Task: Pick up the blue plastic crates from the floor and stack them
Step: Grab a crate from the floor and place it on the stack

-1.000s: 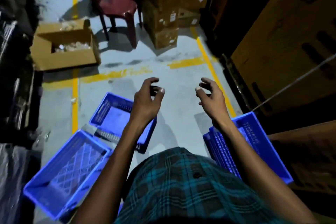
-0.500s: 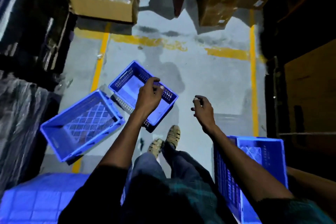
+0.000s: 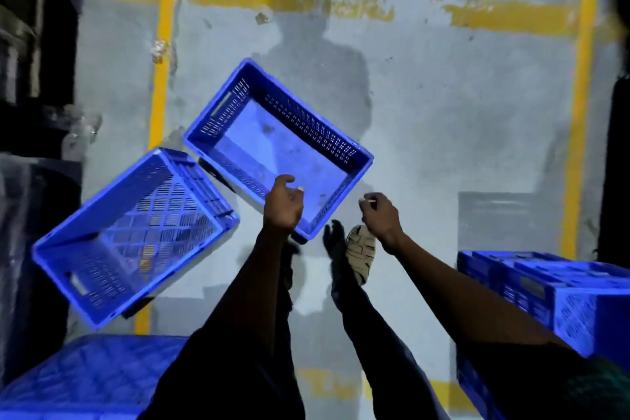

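Note:
A blue plastic crate (image 3: 238,106) with a solid bottom lies upright on the grey floor in the middle. My left hand (image 3: 283,204) hovers over its near rim, fingers curled and apart, holding nothing. My right hand (image 3: 378,215) is just right of the crate's near corner, fingers loosely curled, empty. A second blue crate (image 3: 112,249) with a lattice bottom lies tilted at the left, touching the first. A stack of blue crates (image 3: 562,297) stands at the right edge. Another blue crate's surface (image 3: 88,382) shows at the bottom left.
Yellow floor lines (image 3: 579,112) run up the right and left and across the far side. Dark shelving and wrapped goods (image 3: 27,112) line the left edge. My foot in a sandal (image 3: 361,256) stands by the middle crate's near corner.
My head has tilted down and closer to the floor, so the crates look larger. Both hands have dropped toward the middle crate's near end. The cardboard boxes and chair have left the view.

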